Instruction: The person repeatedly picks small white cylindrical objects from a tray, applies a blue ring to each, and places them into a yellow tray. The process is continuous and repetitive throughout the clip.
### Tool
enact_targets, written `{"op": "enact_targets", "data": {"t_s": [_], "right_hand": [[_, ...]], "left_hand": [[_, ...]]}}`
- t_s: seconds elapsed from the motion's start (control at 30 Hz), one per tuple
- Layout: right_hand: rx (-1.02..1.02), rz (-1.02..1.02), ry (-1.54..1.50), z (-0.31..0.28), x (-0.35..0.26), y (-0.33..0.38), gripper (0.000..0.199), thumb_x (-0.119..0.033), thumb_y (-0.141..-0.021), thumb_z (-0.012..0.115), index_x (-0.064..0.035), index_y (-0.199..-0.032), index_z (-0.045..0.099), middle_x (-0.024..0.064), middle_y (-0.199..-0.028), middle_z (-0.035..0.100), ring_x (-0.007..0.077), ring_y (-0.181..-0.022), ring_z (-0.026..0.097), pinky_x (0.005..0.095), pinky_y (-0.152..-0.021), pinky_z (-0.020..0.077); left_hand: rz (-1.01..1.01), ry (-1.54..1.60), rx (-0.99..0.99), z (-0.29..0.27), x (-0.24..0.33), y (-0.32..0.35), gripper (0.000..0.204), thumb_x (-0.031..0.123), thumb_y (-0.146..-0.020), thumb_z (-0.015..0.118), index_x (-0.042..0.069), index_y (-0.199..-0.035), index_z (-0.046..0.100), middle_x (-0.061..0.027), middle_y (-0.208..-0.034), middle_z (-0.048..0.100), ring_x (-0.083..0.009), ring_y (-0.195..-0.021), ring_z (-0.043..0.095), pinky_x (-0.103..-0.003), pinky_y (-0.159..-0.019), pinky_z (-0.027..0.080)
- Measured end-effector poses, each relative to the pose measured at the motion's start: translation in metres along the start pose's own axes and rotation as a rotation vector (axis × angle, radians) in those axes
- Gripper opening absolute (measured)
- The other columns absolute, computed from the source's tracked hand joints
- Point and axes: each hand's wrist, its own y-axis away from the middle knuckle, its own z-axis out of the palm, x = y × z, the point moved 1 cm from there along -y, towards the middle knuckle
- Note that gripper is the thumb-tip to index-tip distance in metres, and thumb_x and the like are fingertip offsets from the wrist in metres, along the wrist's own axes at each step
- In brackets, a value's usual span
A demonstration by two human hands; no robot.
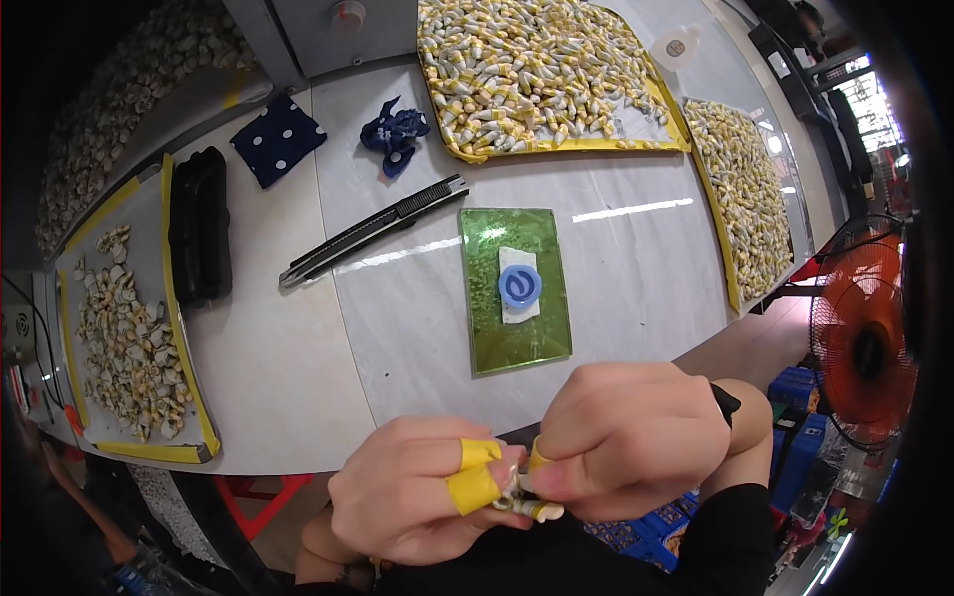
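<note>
My left hand (422, 489), with yellow tape round two fingers, is closed on several small white-and-yellow pieces (537, 510) near the table's front edge. Against it, my right hand (636, 437) pinches at the same pieces with thumb and forefinger; yellow tape shows on one finger. What the pieces are I cannot make out, as the fingers partly cover them. Beyond my hands lies a green glass plate (497, 343). A white pad (517, 315) rests on it, bearing a small round blue cup (520, 286).
A utility knife (373, 230) lies left of the plate, near a folded navy dotted cloth (278, 141) and a crumpled one (395, 134). Yellow-edged trays (571, 149) hold many small pieces. Also around are a black tray (201, 228), a white bottle (676, 47) and an orange fan (865, 343).
</note>
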Motion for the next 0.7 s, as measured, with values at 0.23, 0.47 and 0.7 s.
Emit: {"op": "enact_targets", "data": {"t_s": [0.23,0.47,0.7], "right_hand": [[0.122,-0.134,0.175,0.009,-0.001,0.005,0.008,0.004,-0.075,0.071,0.0048,-0.082,0.066,0.0113,-0.080,0.062,0.0219,-0.065,0.059,0.0291,-0.056,0.0487],[-0.087,0.212,-0.030,-0.012,-0.003,-0.008,0.023,-0.011,-0.073,0.083,-0.0054,-0.092,0.073,0.0023,-0.081,0.052,0.0147,-0.069,0.051,0.0253,-0.056,0.0376],[-0.163,0.281,-0.165,-0.006,-0.001,-0.007,0.017,-0.009,-0.076,0.080,-0.0047,-0.089,0.069,0.0046,-0.084,0.053,0.0172,-0.070,0.052,0.0271,-0.058,0.0407]], "left_hand": [[0.073,0.013,0.150,0.010,-0.009,0.004,0.045,0.009,-0.066,0.086,0.000,-0.105,0.066,-0.0101,-0.092,0.069,-0.0235,-0.083,0.067,-0.030,-0.069,0.054],[-0.404,0.745,0.019,0.003,-0.011,0.008,0.032,0.003,-0.075,0.079,-0.006,-0.103,0.066,-0.0139,-0.093,0.069,-0.0189,-0.080,0.067,-0.027,-0.073,0.051],[-0.496,0.850,-0.188,0.000,-0.018,0.005,0.021,0.006,-0.080,0.077,-0.004,-0.096,0.066,-0.0096,-0.086,0.069,-0.0134,-0.078,0.066,-0.025,-0.070,0.051]]}}
